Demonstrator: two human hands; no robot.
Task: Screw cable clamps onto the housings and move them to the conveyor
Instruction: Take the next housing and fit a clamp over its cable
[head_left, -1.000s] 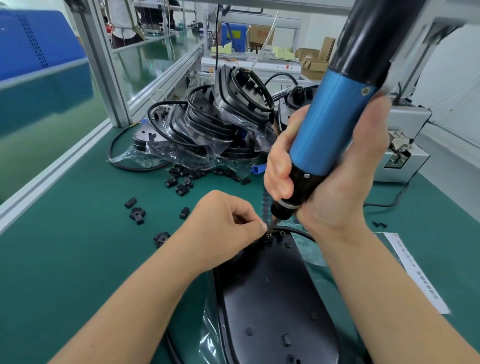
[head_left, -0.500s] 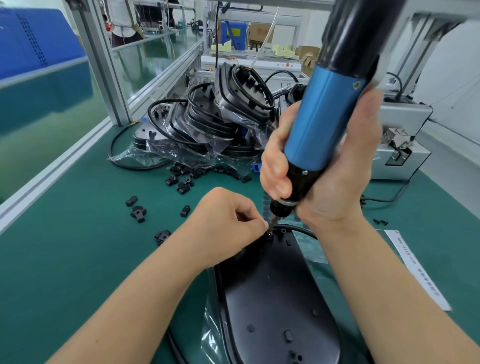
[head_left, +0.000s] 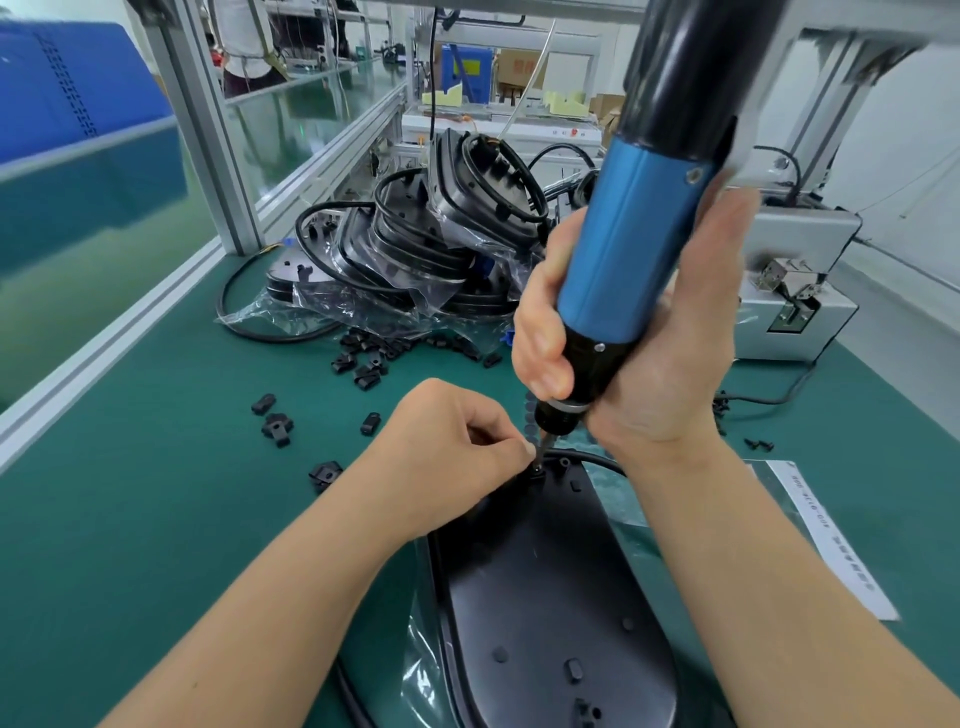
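A black housing (head_left: 550, 587) lies flat on the green bench in front of me, partly in clear plastic wrap. My right hand (head_left: 654, 353) grips a blue and black electric screwdriver (head_left: 639, 234), held upright with its bit down on the housing's far edge. My left hand (head_left: 457, 447) has curled fingers that pinch a small cable clamp (head_left: 536, 470) right at the bit's tip; the clamp is mostly hidden by my fingertips. A black cable (head_left: 592, 458) runs along the housing's far rim.
A pile of black housings with cables and plastic bags (head_left: 431, 249) sits behind. Loose black clamps (head_left: 369, 364) are scattered on the mat. A grey screw feeder box (head_left: 795, 291) stands at the right, a white label strip (head_left: 826, 535) beside the housing. The conveyor (head_left: 78, 218) runs along the left.
None beyond a slight camera shift; both hands and the screwdriver stay at the same spot on the housing's far edge.
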